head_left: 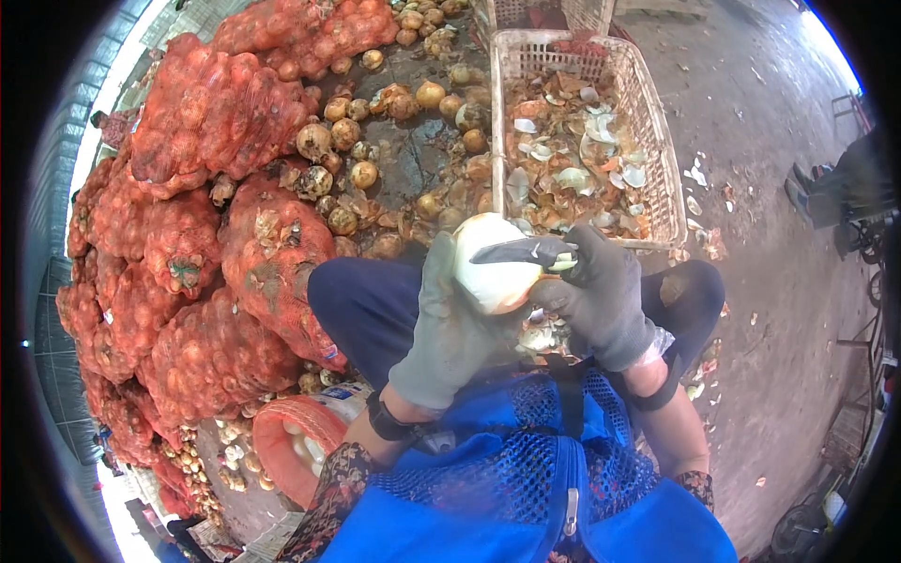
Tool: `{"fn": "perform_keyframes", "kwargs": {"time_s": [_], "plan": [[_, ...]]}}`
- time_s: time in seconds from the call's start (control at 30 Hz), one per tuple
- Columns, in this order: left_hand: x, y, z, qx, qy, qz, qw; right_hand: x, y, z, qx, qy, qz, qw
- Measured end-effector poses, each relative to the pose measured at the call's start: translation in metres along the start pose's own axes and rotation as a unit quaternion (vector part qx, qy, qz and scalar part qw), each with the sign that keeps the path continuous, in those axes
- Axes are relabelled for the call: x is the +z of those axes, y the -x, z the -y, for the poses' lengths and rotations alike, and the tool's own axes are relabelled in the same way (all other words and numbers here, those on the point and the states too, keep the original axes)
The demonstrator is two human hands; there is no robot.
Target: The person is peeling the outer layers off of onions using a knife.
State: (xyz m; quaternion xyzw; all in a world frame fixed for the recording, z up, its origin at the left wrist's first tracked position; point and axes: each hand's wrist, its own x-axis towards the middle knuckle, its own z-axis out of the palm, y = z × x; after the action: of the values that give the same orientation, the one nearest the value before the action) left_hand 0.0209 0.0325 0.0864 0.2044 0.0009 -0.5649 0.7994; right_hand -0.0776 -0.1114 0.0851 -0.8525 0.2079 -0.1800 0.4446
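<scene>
My left hand (443, 324), in a grey work glove, cups a large onion (481, 280) from its left side and underneath. Most of the onion is peeled to smooth white, with a brownish patch low on its right. My right hand (601, 298), also gloved, is closed round a small knife. The dark blade of the knife (507, 251) lies across the upper face of the onion, its tip toward the left. A pale green bit shows beside the right fingers; whether it is onion or handle I cannot tell. The knife's handle is mostly hidden in the glove.
A cream plastic crate (668, 178) holding onion skins stands ahead. Red mesh sacks of onions (221, 122) are piled at the left. Loose unpeeled onions (364, 174) lie on the floor between. By my left knee is a reddish bucket (272, 450) with white onions inside.
</scene>
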Motion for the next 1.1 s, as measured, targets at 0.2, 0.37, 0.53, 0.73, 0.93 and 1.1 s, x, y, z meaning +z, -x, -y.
{"fn": "perform_keyframes", "kwargs": {"time_s": [0.2,0.37,0.53,0.73,0.93,1.1], "plan": [[-0.009,0.002,-0.001,0.050,-0.040,-0.009,0.998,-0.003,0.000,-0.002,-0.097,0.107,0.057,0.988],[-0.016,-0.003,-0.012,0.048,0.002,0.066,0.997,0.007,0.011,-0.025,-0.081,-0.020,0.045,0.996],[-0.013,-0.007,-0.013,0.220,-0.346,-0.034,0.911,0.004,0.002,0.002,0.149,-0.449,0.094,0.876],[-0.013,-0.007,-0.024,0.288,-0.533,0.002,0.795,0.006,0.004,-0.001,0.241,-0.576,0.154,0.766],[-0.017,0.000,-0.025,0.281,-0.666,0.038,0.690,0.013,0.006,-0.005,0.259,-0.569,0.187,0.758],[-0.019,-0.001,-0.006,0.224,-0.526,-0.016,0.820,0.018,0.007,-0.006,0.252,-0.597,0.183,0.739]]}}
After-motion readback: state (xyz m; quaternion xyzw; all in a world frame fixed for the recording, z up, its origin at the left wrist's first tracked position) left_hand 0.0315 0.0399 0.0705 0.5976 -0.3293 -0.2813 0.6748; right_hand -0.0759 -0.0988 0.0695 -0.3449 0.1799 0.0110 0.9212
